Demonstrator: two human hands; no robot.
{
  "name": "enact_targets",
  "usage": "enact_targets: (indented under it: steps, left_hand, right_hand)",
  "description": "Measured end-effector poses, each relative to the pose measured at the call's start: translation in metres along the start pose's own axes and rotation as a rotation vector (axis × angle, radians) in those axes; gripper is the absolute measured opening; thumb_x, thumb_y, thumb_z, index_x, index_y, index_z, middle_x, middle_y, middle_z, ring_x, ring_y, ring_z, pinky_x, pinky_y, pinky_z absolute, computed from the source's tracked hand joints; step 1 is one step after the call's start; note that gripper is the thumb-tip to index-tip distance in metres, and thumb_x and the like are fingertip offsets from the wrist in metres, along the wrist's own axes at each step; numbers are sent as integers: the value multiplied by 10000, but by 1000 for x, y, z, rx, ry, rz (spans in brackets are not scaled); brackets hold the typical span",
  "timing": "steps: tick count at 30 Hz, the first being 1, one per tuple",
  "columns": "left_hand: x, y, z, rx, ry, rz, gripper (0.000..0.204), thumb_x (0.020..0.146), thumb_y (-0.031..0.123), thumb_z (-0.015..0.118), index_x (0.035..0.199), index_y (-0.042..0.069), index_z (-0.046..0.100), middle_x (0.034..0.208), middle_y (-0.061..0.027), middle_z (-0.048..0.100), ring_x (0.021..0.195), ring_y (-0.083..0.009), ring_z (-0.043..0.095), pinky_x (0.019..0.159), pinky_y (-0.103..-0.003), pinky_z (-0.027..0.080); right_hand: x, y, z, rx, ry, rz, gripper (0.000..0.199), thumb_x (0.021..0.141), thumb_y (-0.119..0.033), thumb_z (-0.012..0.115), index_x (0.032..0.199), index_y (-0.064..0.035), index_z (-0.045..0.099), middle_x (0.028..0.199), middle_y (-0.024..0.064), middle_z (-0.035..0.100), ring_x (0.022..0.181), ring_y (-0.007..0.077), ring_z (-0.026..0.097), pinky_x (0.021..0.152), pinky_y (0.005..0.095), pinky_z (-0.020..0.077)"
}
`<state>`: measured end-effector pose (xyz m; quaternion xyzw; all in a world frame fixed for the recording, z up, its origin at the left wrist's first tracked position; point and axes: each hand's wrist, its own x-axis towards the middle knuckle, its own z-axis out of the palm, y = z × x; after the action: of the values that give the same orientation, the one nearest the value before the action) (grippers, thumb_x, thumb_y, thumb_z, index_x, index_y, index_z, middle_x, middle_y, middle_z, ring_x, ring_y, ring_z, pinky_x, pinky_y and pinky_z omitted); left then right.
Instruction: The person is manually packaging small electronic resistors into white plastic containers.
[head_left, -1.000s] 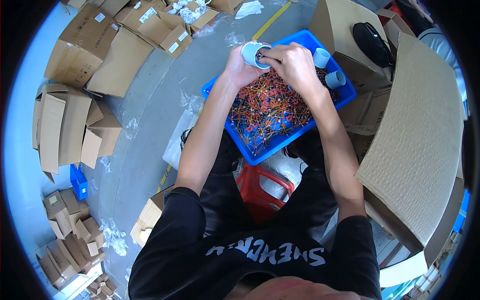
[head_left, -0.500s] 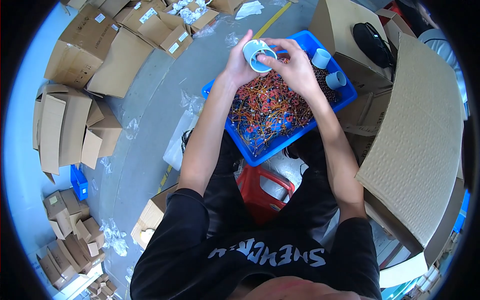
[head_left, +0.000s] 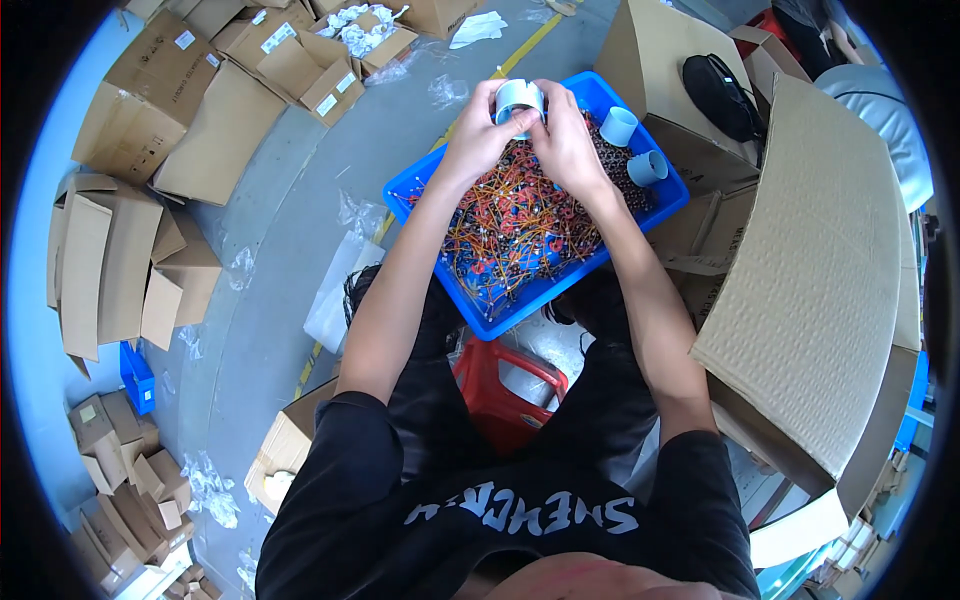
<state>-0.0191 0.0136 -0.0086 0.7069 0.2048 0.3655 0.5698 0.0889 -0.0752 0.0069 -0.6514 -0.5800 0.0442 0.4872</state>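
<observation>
Both hands meet over the far end of a blue plastic bin filled with a tangle of orange, red and dark wires. My left hand and my right hand together grip a pale blue roll of tape, held above the bin's far rim. Two more pale blue rolls stand in the bin's right corner.
A red stool stands between my legs below the bin. To the right lie large cardboard boxes, one with a black object on top. Flattened and open cartons and plastic wrap litter the grey floor at left.
The tape roll and both hands have shifted slightly up and away toward the bin's far rim; the grip on the roll has turned a little.
</observation>
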Motion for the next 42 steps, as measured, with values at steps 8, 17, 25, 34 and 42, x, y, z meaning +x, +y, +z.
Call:
enact_targets:
  steps: [8,17,25,34,42]
  left_hand:
    - [1,8,0,-43,10,-15,484,843,175,696,1216,-21,457,1162,-128,562,1088,-177,531,942,-306,423]
    - [10,10,-15,-444,136,-256,443,834,111,684,1184,-31,453,1040,-150,632,976,-182,605,860,-293,468]
    - [6,10,2,-137,235,45,289,848,73,651,1088,7,504,926,-114,658,906,-181,640,809,-304,493]
    - [7,4,23,382,153,326,272,792,67,670,1007,36,506,917,-134,665,890,-267,656,775,-370,517]
    - [-11,-17,31,304,-582,-41,342,841,150,665,1124,26,520,1094,-134,640,1034,-252,622,876,-347,486]
  right_hand:
    - [5,-6,1,-124,97,-23,372,841,-50,562,1176,60,443,1070,281,528,1011,444,508,888,468,435]
    - [9,3,-23,290,-95,97,457,739,-7,722,1136,22,498,1115,199,598,1075,286,590,884,382,494]
    - [5,5,-23,238,-154,66,451,696,-14,770,1081,18,539,1060,171,639,1011,260,631,859,348,511]
    - [3,43,-26,-3,-1,204,468,686,-163,808,1059,-1,575,948,171,670,906,266,660,763,346,523]
    - [-24,101,-63,-409,-265,496,463,701,-287,788,999,28,626,920,199,667,862,309,657,756,374,515]
